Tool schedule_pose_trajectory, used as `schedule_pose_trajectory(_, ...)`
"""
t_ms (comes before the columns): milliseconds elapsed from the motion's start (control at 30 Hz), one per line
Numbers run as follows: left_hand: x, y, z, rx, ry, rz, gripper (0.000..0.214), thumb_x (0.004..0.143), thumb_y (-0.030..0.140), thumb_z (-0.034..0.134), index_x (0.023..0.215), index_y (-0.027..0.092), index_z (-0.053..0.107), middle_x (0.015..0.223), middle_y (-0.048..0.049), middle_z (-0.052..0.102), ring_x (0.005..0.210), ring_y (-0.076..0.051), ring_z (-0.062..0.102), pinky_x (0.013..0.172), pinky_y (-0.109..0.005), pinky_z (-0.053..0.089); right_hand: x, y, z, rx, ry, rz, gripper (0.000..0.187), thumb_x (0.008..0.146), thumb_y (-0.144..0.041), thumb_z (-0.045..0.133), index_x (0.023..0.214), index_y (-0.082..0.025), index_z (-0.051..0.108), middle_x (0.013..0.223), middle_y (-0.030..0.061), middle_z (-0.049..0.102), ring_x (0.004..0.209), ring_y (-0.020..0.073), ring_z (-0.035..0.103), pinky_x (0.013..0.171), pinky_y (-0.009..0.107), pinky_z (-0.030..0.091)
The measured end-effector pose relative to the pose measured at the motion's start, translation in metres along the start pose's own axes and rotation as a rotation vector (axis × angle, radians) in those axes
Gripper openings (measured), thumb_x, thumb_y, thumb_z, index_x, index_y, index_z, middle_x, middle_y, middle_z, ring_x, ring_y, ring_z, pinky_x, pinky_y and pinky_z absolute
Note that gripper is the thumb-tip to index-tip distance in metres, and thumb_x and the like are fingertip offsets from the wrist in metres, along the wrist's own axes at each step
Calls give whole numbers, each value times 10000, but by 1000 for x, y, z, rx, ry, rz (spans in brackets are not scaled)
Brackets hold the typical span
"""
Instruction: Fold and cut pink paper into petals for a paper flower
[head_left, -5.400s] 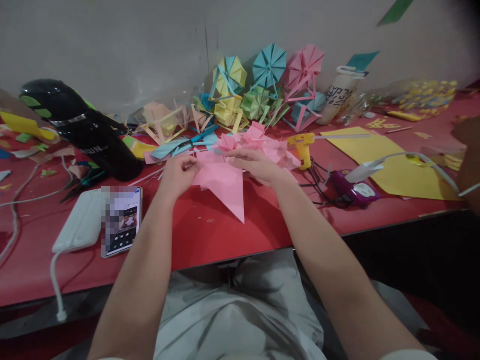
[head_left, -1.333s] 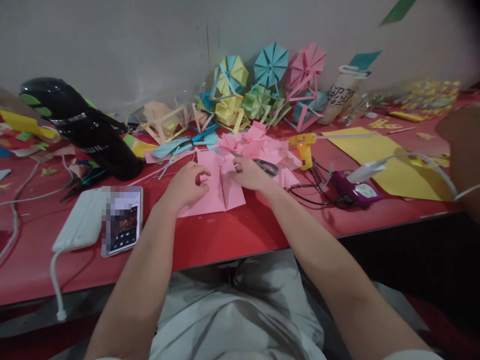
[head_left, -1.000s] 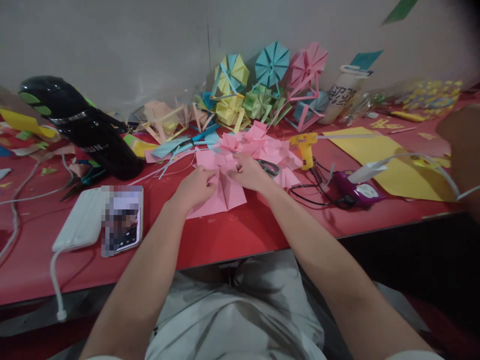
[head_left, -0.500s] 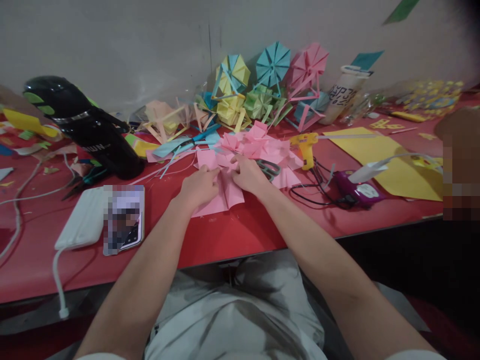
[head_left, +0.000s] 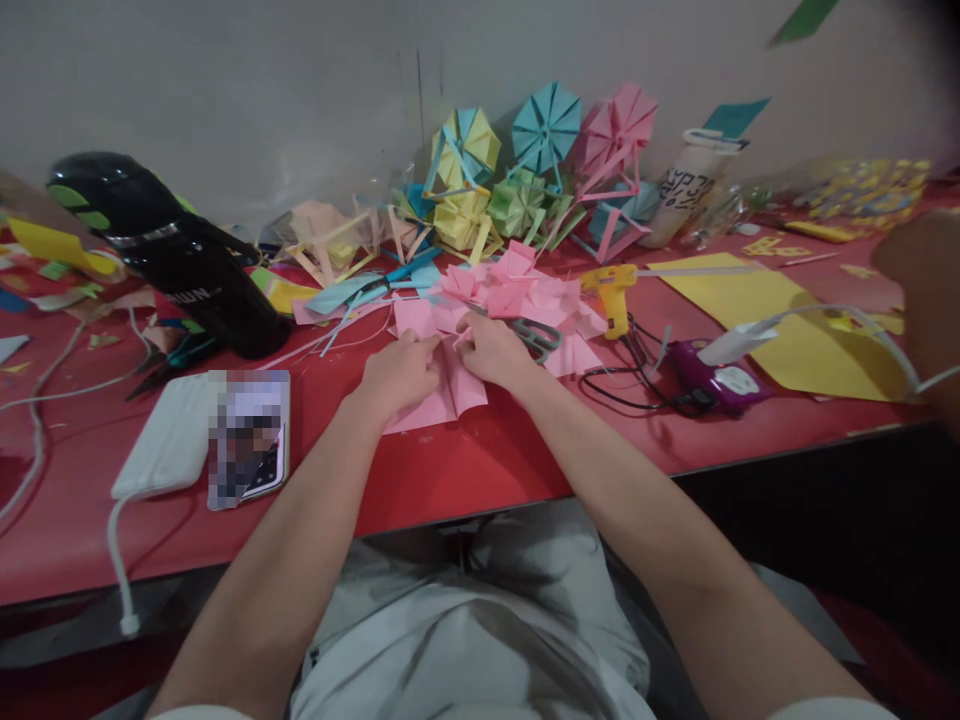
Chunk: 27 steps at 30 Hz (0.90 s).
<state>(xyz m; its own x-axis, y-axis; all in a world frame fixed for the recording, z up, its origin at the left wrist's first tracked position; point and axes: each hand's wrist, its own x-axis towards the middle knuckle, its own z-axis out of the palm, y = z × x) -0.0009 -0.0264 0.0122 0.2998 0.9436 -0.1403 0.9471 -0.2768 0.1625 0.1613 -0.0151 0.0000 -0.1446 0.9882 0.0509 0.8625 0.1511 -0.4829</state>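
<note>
A creased sheet of pink paper (head_left: 466,388) lies on the red table, with a raised fold down its middle. My left hand (head_left: 403,373) presses on its left half, fingers curled and closed at the paper. From the other side my right hand (head_left: 491,350) grips the sheet near the fold, its fingertips close to my left ones. The exact finger contact is partly hidden by the hands. Just beyond sits a heap of folded pink paper pieces (head_left: 517,285). Scissors with dark grey handles (head_left: 538,338) rest against the heap, beside my right hand.
Several folded paper umbrellas (head_left: 546,130) stand along the wall. Left are a black bottle (head_left: 202,270), a white power bank (head_left: 166,435) and a phone (head_left: 274,440). Right are a yellow glue gun (head_left: 613,300), a purple plug adapter (head_left: 720,380), yellow paper (head_left: 810,340) and another person's arm (head_left: 926,300).
My hands stay on the pink sheet almost unmoved; my right fingers have shifted very slightly left. The view of the table is otherwise nearly the same.
</note>
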Motion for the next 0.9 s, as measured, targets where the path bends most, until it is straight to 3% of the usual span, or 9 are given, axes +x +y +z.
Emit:
schedule_pose_trajectory(167,-1,1,-1,7,-3,-2,598,910,284,364,1496,275,483,1348,-146,566,1227,-376,604,903,-523,548,0,0,0,17,-10,-6,334,900,-132,491,1200,-141,637,1138,166,724,1073,287,674,867,360,495)
schedule_pose_trajectory(433,-2,-4,3,-27,6,14,615,925,294,351,1531,290,453,1351,-140,557,1240,-366,599,934,-528,538,2,15,-1,185,54,-26,279,903,-195,583,1163,-107,634,812,70,697,778,201,642,758,303,455)
schedule_pose_trajectory(767,-1,-2,0,-55,5,-1,581,964,340,314,1523,312,466,1326,-134,568,1225,-365,604,920,-522,538,0,14,-5,177,-21,-38,261,814,-91,614,1070,-132,645,761,47,672,717,183,607,728,294,437)
schedule_pose_trajectory(900,-2,-2,2,-38,21,7,565,969,347,312,1502,300,495,1307,-141,572,1210,-368,610,907,-521,540,1,17,-5,235,41,-35,198,833,-204,659,1021,-158,617,734,25,640,697,175,592,701,296,434)
